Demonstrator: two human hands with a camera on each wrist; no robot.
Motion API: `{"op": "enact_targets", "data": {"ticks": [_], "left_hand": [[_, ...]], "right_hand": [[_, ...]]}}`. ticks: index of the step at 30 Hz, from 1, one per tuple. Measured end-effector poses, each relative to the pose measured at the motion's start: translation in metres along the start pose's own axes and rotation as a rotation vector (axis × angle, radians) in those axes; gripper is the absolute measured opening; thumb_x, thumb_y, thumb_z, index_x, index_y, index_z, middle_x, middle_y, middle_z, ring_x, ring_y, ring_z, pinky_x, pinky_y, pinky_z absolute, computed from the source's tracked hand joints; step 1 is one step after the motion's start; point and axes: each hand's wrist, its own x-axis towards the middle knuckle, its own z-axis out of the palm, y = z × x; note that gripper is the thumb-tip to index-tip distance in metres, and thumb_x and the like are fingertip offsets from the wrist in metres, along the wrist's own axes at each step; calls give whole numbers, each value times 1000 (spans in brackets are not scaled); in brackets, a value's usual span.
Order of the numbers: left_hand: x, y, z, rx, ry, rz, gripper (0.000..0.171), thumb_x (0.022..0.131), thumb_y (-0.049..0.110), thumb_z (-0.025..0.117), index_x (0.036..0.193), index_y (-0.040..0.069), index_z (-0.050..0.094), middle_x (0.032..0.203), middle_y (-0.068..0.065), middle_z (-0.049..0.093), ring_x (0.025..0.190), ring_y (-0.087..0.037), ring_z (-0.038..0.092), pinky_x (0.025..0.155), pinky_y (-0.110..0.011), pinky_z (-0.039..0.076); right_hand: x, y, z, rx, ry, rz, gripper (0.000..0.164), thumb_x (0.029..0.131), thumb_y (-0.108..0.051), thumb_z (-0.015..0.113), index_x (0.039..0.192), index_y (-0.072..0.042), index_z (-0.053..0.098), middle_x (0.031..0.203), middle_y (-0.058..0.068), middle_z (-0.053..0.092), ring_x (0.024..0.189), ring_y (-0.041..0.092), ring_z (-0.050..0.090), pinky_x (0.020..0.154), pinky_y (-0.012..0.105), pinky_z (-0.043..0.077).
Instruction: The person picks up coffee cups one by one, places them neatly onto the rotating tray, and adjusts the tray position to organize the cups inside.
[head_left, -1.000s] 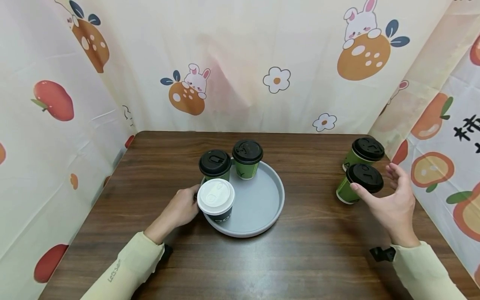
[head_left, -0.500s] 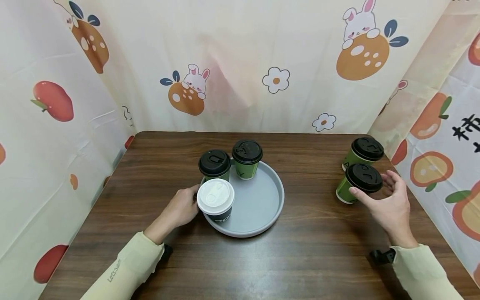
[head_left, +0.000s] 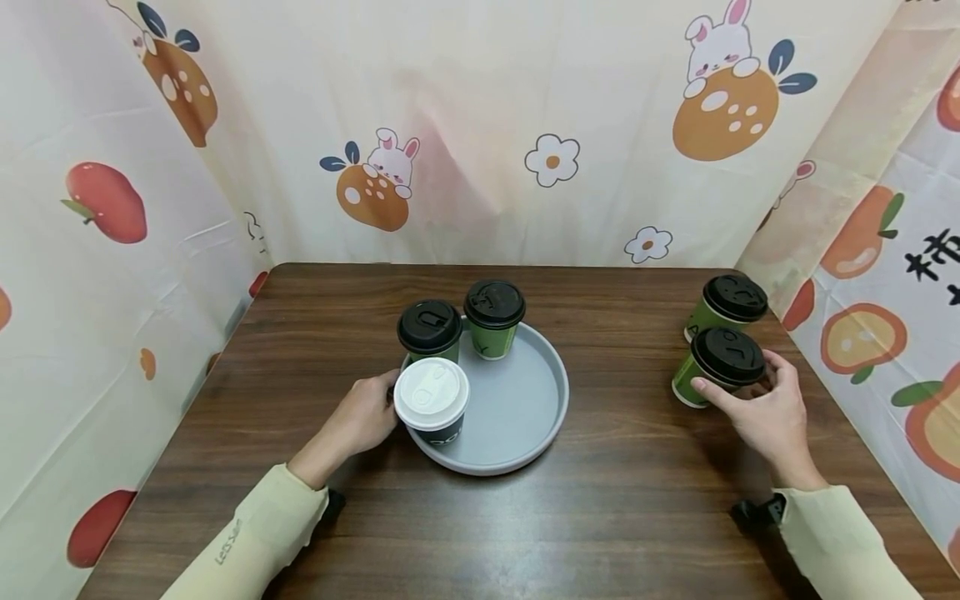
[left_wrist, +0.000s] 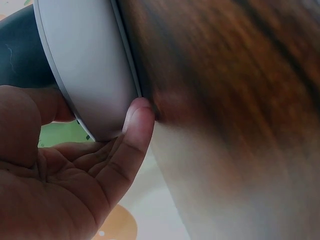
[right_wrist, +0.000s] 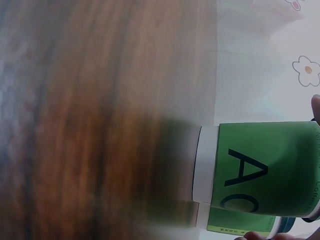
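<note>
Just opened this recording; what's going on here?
A person's left hand grips the left edge of a round gray tray, while the right hand curls its thumb and fingers around the nearer green cup at the table's right side. Another green cup stands just behind that one. The tray holds three lidded cups: two black-lidded green ones toward the back and a white-lidded dark cup in front.

Green cups [head_left: 492, 342], black lids [head_left: 495, 302], white lid [head_left: 432, 390], grey tray [head_left: 517, 408], brown-grained table [head_left: 600, 508]
</note>
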Motion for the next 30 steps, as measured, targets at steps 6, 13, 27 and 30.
{"op": "enact_targets", "data": {"ticks": [6, 13, 27, 30], "left_hand": [[0, 1, -1, -1, -7, -1, 28, 95, 1, 57, 120, 2, 68, 101, -11, 70, 86, -22, 58, 78, -45, 53], [-1, 1, 0, -3, -13, -4, 32, 95, 0, 55, 125, 0, 67, 106, -14, 71, 89, -22, 59, 81, -46, 54], [0, 2, -1, 0, -10, -11, 28, 96, 1, 56, 121, 1, 68, 103, -13, 70, 87, -22, 59, 79, -46, 53], [-1, 2, -1, -5, -17, -11, 28, 96, 2, 56, 122, 1, 68, 105, -13, 71, 89, -21, 60, 80, -47, 54]], "right_hand": [[0, -1, 2, -7, -43, 11, 104, 83, -45, 85, 158, -4, 26, 150, 19, 42, 117, 29, 48, 75, 15, 37], [2, 1, 4, 8, -80, 37, 102, 83, -46, 84, 156, -2, 27, 150, 20, 40, 128, 35, 43, 92, 34, 40], [6, 4, 6, -13, -119, -25, 90, 81, -44, 87, 149, -5, 42, 136, 12, 53, 113, 18, 50, 83, 24, 40], [6, 4, 5, -19, -135, -18, 89, 82, -45, 86, 149, -5, 43, 138, 15, 53, 112, 16, 50, 83, 25, 40]]}}
